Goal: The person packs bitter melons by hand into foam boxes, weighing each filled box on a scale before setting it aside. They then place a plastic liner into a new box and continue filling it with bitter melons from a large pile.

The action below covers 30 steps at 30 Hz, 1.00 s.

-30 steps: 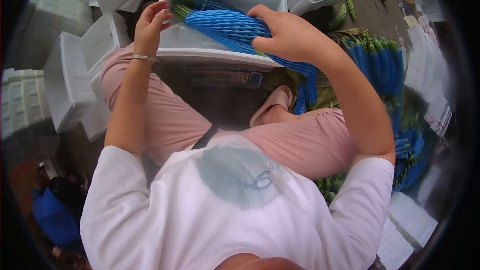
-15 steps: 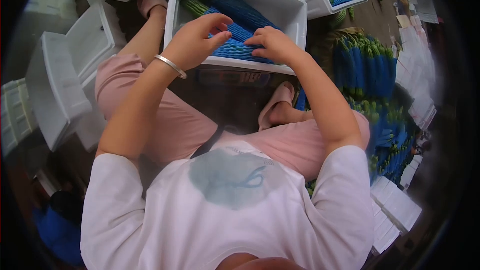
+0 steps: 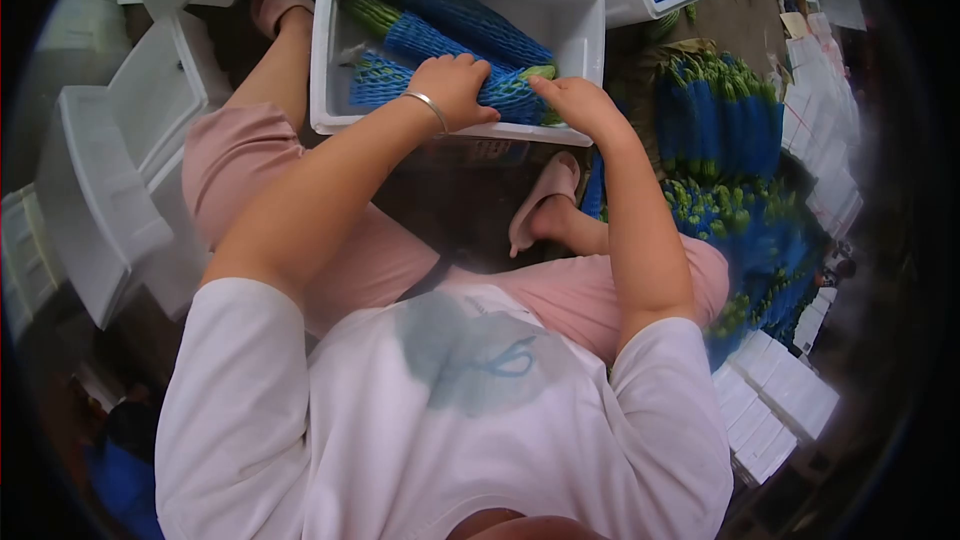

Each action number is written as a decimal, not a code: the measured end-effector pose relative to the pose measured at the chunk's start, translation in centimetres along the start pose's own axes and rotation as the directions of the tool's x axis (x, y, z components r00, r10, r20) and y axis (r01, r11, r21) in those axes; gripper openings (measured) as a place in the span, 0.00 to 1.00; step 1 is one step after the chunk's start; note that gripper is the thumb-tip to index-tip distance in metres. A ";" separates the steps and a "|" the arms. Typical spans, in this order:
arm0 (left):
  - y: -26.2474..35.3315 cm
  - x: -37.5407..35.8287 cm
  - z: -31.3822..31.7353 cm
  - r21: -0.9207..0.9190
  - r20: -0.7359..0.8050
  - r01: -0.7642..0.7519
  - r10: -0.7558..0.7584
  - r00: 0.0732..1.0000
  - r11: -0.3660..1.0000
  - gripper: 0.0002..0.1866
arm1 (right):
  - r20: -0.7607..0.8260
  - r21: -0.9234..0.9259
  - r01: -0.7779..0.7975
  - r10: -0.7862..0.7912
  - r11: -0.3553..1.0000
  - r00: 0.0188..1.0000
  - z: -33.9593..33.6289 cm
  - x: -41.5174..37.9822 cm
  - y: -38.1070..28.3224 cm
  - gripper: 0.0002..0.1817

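Note:
Several long green gourds in blue foam-net sleeves point(image 3: 465, 12) lie lengthwise inside a white foam box point(image 3: 322, 50). The exact kind of gourd is hard to make out. My left hand point(image 3: 453, 90), with a silver bangle at the wrist, lies over the front sleeved gourd point(image 3: 380, 80), its fingers curled down on the blue net. At the box's right end, my right hand point(image 3: 582, 105) grips a gourd's pale green tip point(image 3: 540, 72) between thumb and fingers. My fingers partly hide where the two front gourds meet.
Another foam box point(image 3: 650, 10) with blue-sleeved gourds stands at the upper right. Rows of sleeved gourds point(image 3: 715, 125) are stacked beside my right leg. Foam boxes point(image 3: 105, 180) pile up at the left, and more white foam pieces point(image 3: 775, 390) lie at the lower right.
Both hands have come down onto the sleeved gourds from just above them. My left hand moved right along the net; the right hand moved to the gourd's tip. The view has shifted slightly.

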<state>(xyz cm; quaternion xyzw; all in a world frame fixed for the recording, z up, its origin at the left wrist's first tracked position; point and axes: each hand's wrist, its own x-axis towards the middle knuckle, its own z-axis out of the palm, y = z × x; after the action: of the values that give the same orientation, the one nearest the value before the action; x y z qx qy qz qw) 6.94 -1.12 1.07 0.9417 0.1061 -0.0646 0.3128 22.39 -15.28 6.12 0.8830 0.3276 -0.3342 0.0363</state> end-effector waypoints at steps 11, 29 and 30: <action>-0.2 -0.9 -4.5 -0.671 -0.554 -0.284 -0.209 0.806 0.685 0.23 | -0.500 0.721 0.604 -0.349 0.340 0.793 1.5 -3.7 -6.7 0.28; -10.8 -7.8 -12.3 -0.761 -0.483 -0.623 -0.798 0.361 0.179 0.15 | -0.388 0.061 0.670 -0.601 0.740 0.699 1.0 -3.3 -6.8 0.29; -10.7 -7.8 -12.3 -0.768 -0.485 -0.615 -0.791 0.373 0.181 0.17 | -0.308 -0.008 0.632 -0.603 0.775 0.736 1.7 -2.5 -7.6 0.29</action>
<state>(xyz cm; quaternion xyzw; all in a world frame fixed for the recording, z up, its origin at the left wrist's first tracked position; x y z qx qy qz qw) -2.53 13.36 6.16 0.3304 0.3484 0.5284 0.7002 15.48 -11.22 7.46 0.7639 0.5871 -0.2081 -0.1687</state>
